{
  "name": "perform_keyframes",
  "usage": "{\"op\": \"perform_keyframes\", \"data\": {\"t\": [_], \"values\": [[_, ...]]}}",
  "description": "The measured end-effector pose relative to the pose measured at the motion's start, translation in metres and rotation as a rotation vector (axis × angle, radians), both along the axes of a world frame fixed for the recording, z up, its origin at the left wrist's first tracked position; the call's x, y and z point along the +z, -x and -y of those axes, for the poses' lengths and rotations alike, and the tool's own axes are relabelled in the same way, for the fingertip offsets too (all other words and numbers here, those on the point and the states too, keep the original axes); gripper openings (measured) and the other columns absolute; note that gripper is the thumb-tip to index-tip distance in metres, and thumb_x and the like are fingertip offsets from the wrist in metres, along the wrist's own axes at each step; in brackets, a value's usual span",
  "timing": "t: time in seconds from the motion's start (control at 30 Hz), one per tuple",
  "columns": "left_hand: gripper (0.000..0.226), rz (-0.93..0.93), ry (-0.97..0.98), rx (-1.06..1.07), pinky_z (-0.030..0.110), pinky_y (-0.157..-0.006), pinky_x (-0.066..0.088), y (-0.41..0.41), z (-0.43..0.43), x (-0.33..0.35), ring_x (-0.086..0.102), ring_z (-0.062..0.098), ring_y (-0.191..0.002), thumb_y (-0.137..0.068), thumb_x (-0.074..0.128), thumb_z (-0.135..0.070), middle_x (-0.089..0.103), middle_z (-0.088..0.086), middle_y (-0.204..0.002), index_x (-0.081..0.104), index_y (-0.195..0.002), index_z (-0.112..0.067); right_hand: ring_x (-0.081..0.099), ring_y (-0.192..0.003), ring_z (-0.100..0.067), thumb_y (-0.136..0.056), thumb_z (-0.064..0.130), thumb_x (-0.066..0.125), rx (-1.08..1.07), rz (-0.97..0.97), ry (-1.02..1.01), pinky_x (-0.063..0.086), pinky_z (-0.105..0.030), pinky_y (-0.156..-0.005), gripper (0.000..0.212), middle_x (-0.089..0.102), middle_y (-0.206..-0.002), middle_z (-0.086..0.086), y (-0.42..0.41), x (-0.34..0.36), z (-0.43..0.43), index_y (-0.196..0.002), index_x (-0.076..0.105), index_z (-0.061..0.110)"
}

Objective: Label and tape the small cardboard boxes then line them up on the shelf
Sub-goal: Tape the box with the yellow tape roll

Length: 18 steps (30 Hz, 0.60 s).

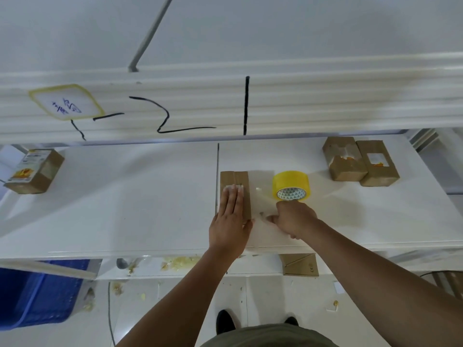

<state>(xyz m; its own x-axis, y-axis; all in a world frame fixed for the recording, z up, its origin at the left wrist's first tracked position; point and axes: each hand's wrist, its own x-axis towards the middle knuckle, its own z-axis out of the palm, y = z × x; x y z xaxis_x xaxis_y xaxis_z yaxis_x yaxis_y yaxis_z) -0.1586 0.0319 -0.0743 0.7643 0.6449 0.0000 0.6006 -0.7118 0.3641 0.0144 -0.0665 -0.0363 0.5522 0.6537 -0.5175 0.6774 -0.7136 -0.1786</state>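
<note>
Presses the left hand (231, 216) flat on top of the small cardboard box (244, 186), fingers straight, together and pointing away, thumb by the box's near right corner; grips nothing. Curls the right hand (294, 219) knuckles-up just right of the box, thumb stretched left toward it, knuckles touching the near rim of the yellow tape roll (290, 182); cannot tell what the hidden fingers clasp. Reaches both bare forearms forward from the lower edge, the right angled in from the side.

Below the arms, dark shoes (225, 320) on a pale floor and a blue crate (37, 294) at the left. On the lower ledge, yellowish tape scraps (179, 262) and a flat cardboard piece (299, 265), its small mark too tiny to read.

On the white shelf (125, 209), the box lying lengthwise near the front middle, the roll on edge just beside it, what looks like a clear strip (260, 196) between them. Far left, a labelled box (35, 171), yellow-and-white print unreadable. Far right, a pair of boxes (344, 169) side by side and touching, labels torn, orange traces showing.

On the white beam (325, 101) above, black marker "2" (167, 113) and "1" (246, 106), plus a yellow-edged taped note (66, 102) with blue handwriting, illegible.
</note>
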Motion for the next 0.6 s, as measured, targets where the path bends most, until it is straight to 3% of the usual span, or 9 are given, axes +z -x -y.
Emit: {"op": "perform_keyframes", "data": {"t": [0.1, 0.2, 0.3, 0.43, 0.6], "values": [[0.091, 0.023, -0.071, 0.011, 0.035, -0.123, 0.039, 0.007, 0.011, -0.004, -0.022, 0.014, -0.162, -0.107, 0.047, -0.048, -0.018, -0.006, -0.177, -0.014, -0.169, -0.023, 0.072, -0.098, -0.032, -0.097, 0.068, 0.052, 0.029, 0.099, -0.049, 0.048, -0.034, -0.075, 0.047, 0.069, -0.107, -0.007, 0.0, -0.005, 0.006, -0.104, 0.052, 0.021], [0.089, 0.061, -0.016, 0.141, 0.035, -0.115, 0.048, 0.016, 0.014, -0.004, -0.024, 0.009, -0.161, -0.108, 0.044, -0.053, -0.017, -0.01, -0.177, -0.015, -0.169, -0.025, 0.066, -0.108, -0.032, -0.098, 0.066, 0.052, 0.064, 0.113, -0.059, 0.044, -0.036, -0.078, 0.047, 0.066, -0.116, -0.008, 0.002, -0.006, 0.005, -0.109, 0.052, 0.021], [0.089, 0.074, 0.002, 0.186, 0.039, -0.111, 0.054, 0.026, 0.011, 0.0, -0.024, 0.006, -0.16, -0.107, 0.045, -0.055, -0.015, -0.013, -0.177, -0.014, -0.169, -0.027, 0.067, -0.103, -0.032, -0.099, 0.057, 0.054, 0.018, 0.112, -0.165, 0.044, -0.035, -0.076, 0.036, 0.069, -0.107, -0.006, 0.008, 0.001, -0.001, -0.101, 0.057, 0.021], [0.091, 0.176, -0.09, 0.13, 0.036, -0.11, 0.053, 0.029, 0.017, 0.014, -0.013, 0.01, -0.163, -0.106, 0.049, -0.056, -0.008, -0.009, -0.179, -0.007, -0.17, -0.026, 0.066, -0.077, -0.021, -0.098, 0.059, 0.058, -0.179, -0.165, -0.671, 0.05, -0.035, -0.068, 0.039, 0.066, -0.076, 0.003, 0.029, 0.024, -0.026, -0.082, 0.054, 0.024], [0.086, 0.303, -0.166, 0.092, 0.029, -0.109, 0.048, 0.019, 0.032, 0.038, 0.003, 0.014, -0.165, -0.105, 0.055, -0.052, 0.011, -0.004, -0.179, 0.01, -0.171, -0.021, 0.058, -0.089, -0.019, -0.105, 0.059, 0.043, -0.231, -0.332, -0.742, 0.04, -0.034, -0.076, 0.039, 0.061, -0.097, -0.001, 0.05, 0.039, -0.051, -0.095, 0.044, 0.022]]}}
